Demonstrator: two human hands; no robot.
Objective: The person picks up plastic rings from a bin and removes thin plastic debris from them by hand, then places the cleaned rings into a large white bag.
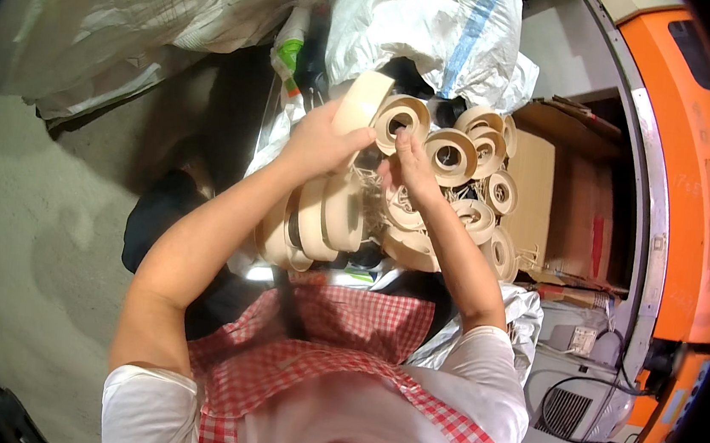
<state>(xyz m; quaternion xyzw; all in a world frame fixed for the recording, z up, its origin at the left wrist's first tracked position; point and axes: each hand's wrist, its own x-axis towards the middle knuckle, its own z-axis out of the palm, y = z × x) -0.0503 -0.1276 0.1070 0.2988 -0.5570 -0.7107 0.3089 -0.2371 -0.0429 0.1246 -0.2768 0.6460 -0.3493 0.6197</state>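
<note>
My left hand [322, 140] is closed on a cream plastic ring [365, 101], held tilted with its broad outer wall showing. Just right of it, my right hand [412, 169] has its fingers stretched out and the thumb apart. Its fingertips overlap the lower edge of another cream ring [401, 122]; whether they touch it I cannot tell. Below my left hand, several rings stand on edge in a row [341, 212]. More cream rings [450, 157] lie in a loose heap to the right. Thin cream plastic bits [367, 180] lie between the two groups.
White woven sacks [408, 30] bulge behind the rings, with another large sack [135, 21] at far left. An open cardboard box [530, 196] adjoins the heap on the right. Beyond it stands an orange machine [676, 167]. A grey unit with a black cable [564, 404] is at lower right.
</note>
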